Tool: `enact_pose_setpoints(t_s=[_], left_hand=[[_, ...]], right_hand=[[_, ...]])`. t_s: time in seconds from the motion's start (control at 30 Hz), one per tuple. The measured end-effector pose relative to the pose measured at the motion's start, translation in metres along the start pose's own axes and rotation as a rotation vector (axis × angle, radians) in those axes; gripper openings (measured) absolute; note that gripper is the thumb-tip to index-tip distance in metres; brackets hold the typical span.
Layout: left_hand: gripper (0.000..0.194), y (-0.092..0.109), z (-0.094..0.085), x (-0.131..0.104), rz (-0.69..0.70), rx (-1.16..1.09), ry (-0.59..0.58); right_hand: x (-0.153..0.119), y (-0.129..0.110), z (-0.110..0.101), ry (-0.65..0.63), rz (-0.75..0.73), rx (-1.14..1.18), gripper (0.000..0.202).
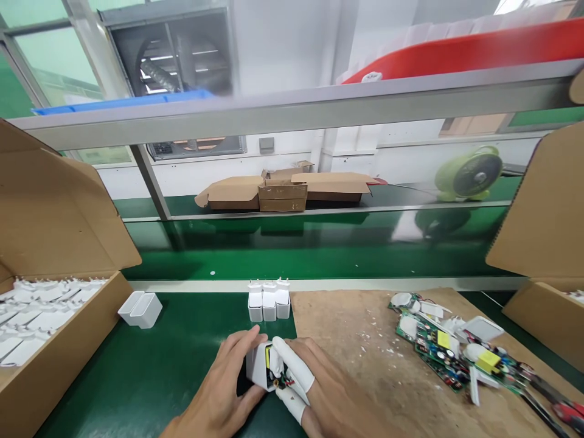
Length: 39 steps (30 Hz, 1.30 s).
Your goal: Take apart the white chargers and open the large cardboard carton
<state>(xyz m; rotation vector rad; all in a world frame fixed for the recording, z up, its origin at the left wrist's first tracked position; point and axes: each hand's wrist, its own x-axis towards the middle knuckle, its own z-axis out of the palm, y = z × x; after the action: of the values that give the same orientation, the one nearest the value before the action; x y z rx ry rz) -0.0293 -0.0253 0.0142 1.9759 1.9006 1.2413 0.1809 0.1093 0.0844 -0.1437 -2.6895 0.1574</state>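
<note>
In the head view, a white housing is held low at the centre, above the green work surface and near the left edge of a brown board sheet. Its sides are gripped by the left hand, with the fingers curled narrowly around it. At its exposed end, a circuit board is pinched between the fingers of the right hand, two of which are wrapped in white finger covers.

The joining of these two parts is judged to be partly done: components are seen at the mouth of the housing, and the piece is not yet closed up. Behind the hands, three white casings are stood in a row; whether boards are contained in them cannot be made out from this angle. Two more casings are set beside the left carton, in which many white parts are packed.

Much appears to be left. On the brown sheet, at the right, several loose boards are heaped with their wires and white pieces, uncased, and a red-handled tool is laid next to them.
</note>
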Motion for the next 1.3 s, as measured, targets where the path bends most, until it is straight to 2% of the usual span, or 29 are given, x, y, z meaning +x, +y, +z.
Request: enact_pose_setpoints(t_s=[0.13, 0.2, 0.27, 0.37, 0.53, 0.63, 0.7, 0.8, 0.93, 1.0, 1.1, 1.2, 1.27, 1.3], left_hand=[[0.085, 0.000, 0.002, 0.000, 0.004, -0.088, 0.004], [0.093, 0.003, 0.001, 0.001, -0.002, -0.184, -0.066], [0.100, 0.008, -0.002, 0.003, -0.026, -0.304, -0.178], [0.088, 0.016, -0.007, 0.007, -0.077, -0.445, -0.240], [0.066, 0.018, -0.019, 0.011, -0.209, -0.551, -0.125], [0.054, 0.014, -0.026, 0.014, -0.304, -0.603, -0.078], [0.039, 0.011, -0.026, 0.016, -0.319, -0.608, 0.007], [0.020, 0.006, -0.021, 0.014, -0.228, -0.451, 0.107], [0.035, 0.012, -0.012, 0.005, -0.041, -0.231, 0.118], [0.036, 0.020, -0.007, 0.001, 0.011, -0.106, 0.218], [0.027, 0.031, 0.000, 0.001, 0.018, 0.044, 0.353], [0.017, 0.035, 0.005, 0.003, -0.005, -0.021, 0.357], [0.011, 0.031, 0.006, 0.005, -0.025, -0.115, 0.310], [0.015, 0.027, 0.006, 0.005, -0.037, -0.155, 0.278]], right_hand=[[0.001, 0.001, 0.003, -0.007, 0.055, 0.141, 0.062], [0.000, 0.004, 0.004, 0.048, 0.128, 0.295, 0.063], [0.000, 0.007, 0.004, 0.092, 0.171, 0.429, 0.049], [0.001, 0.010, 0.004, 0.063, 0.179, 0.505, 0.031], [-0.001, 0.012, 0.013, -0.083, 0.141, 0.418, 0.040], [-0.003, 0.013, 0.017, -0.078, 0.129, 0.328, 0.046], [-0.002, 0.013, 0.016, -0.069, 0.116, 0.283, 0.047], [-0.001, 0.011, 0.013, -0.054, 0.073, 0.281, 0.039], [-0.002, 0.010, 0.014, -0.022, 0.053, 0.267, 0.036], [-0.004, 0.009, 0.016, -0.003, 0.033, 0.248, 0.035], [-0.004, 0.007, 0.020, 0.021, 0.014, 0.228, 0.032], [-0.004, 0.004, 0.023, 0.031, 0.035, 0.210, 0.034], [-0.005, 0.002, 0.023, 0.031, 0.070, 0.184, 0.039], [-0.006, 0.001, 0.023, 0.028, 0.085, 0.162, 0.041]])
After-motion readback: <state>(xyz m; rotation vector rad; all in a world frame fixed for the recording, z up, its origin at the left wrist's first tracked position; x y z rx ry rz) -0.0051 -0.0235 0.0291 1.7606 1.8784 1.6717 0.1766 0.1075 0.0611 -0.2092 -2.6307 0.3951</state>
